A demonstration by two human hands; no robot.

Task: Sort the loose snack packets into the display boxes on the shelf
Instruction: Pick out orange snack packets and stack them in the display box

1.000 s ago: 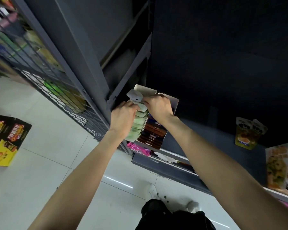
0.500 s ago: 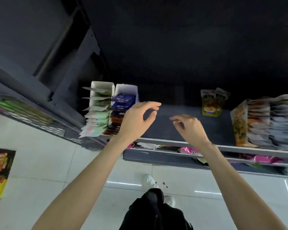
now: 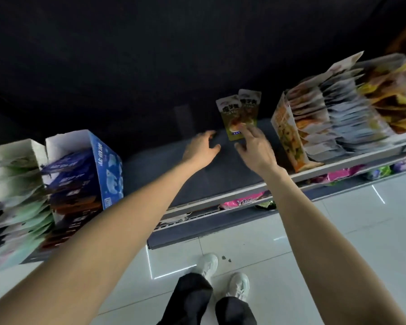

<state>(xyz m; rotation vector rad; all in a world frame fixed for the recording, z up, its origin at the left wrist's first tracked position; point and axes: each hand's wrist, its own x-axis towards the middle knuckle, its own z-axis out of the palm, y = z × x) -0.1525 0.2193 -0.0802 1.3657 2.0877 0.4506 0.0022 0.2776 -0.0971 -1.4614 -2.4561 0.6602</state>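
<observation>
Head view: our hands spread, left hand (image 3: 202, 148) empty, right hand (image 3: 256, 148) fingertips touching upright snack packets (image 3: 238, 113); a careless nudge may topple them on the shelf (image 3: 220, 181)

left grip (image 3: 201, 148) and right grip (image 3: 256, 148) outstretched, fingers loose (both unladen)

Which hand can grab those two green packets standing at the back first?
Probably the right hand: its fingers already overlap the green packets in this view. The left hand sits off to their left, open over bare shelf.
</observation>
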